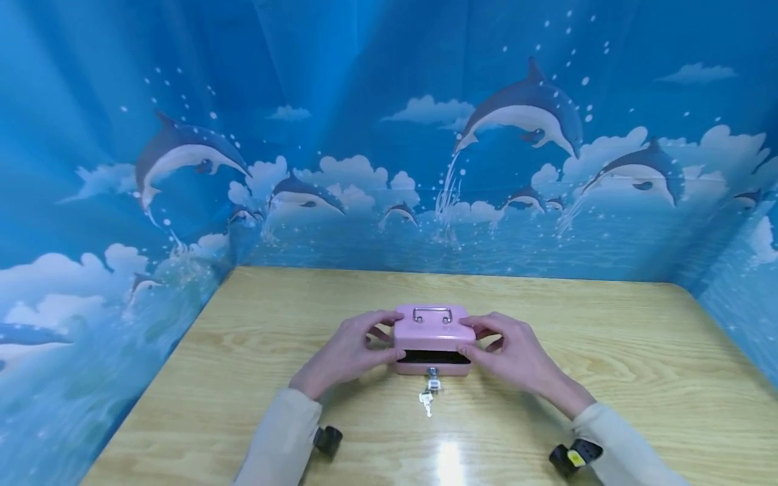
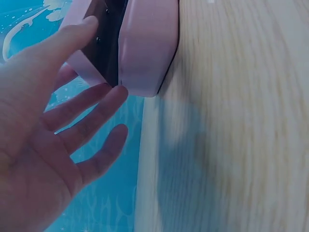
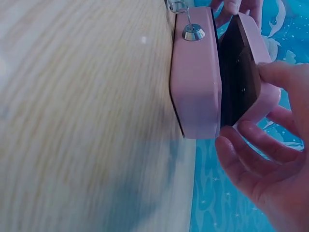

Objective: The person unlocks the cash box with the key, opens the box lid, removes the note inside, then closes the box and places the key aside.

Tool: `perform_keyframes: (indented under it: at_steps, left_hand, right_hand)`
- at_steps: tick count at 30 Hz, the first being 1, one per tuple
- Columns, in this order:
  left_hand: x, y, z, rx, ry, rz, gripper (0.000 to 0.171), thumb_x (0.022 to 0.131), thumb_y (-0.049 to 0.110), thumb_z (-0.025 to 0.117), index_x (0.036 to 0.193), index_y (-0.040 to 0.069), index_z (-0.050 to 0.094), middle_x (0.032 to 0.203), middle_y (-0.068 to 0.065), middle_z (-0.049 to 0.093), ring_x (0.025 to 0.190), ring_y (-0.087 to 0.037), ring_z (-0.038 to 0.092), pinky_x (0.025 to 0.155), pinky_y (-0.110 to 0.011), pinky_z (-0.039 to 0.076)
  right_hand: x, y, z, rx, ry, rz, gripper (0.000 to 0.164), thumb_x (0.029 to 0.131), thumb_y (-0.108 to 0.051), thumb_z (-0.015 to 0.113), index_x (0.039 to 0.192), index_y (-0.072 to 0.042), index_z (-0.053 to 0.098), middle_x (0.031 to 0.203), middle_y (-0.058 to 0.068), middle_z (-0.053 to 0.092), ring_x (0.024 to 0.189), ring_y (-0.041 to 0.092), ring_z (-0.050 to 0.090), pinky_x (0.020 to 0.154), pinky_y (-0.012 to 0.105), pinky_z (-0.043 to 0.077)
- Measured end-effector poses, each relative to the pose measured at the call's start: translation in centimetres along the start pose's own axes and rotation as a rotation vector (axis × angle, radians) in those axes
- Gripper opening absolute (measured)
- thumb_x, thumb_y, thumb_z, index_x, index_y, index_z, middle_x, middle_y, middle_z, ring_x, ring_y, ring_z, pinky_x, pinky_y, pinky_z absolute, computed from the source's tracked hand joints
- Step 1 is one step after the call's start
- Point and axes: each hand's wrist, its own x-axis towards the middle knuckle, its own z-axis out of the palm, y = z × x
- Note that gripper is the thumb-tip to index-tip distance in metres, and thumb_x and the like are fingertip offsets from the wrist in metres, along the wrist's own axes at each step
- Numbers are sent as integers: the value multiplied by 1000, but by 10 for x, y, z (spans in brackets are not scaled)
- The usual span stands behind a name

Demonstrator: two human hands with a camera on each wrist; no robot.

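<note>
A pink metal cash box (image 1: 407, 368) sits on the wooden table with its lid (image 1: 434, 334) partly raised, leaving a dark gap along the front. My left hand (image 1: 355, 344) holds the lid's left end, thumb at the front edge and fingers by the side. At the opposite end my right hand (image 1: 516, 347) grips the lid the same way, its thumb on the front rim in the right wrist view. A silver carrying handle (image 1: 432, 310) lies on top of the lid. From the round lock (image 3: 193, 34) on the front hang small keys (image 1: 427, 401).
The light wood table (image 1: 608, 351) extends around the box on all sides. A blue curtain (image 1: 377, 88) printed with dolphins and clouds stands behind the table and along its sides. Black wrist cameras (image 1: 329, 441) sit by both sleeves.
</note>
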Motion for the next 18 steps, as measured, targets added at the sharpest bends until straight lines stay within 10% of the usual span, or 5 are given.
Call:
perform_keyframes:
  at_steps: [18]
  left_hand:
    - [6, 5, 0, -33, 215, 116, 38, 93, 27, 76, 130, 24, 66, 129, 2, 67, 104, -14, 71, 90, -38, 61]
  right_hand:
    - [7, -3, -7, 25, 229, -218, 23, 87, -6, 81, 109, -11, 77, 100, 2, 75, 85, 9, 71, 67, 20, 62]
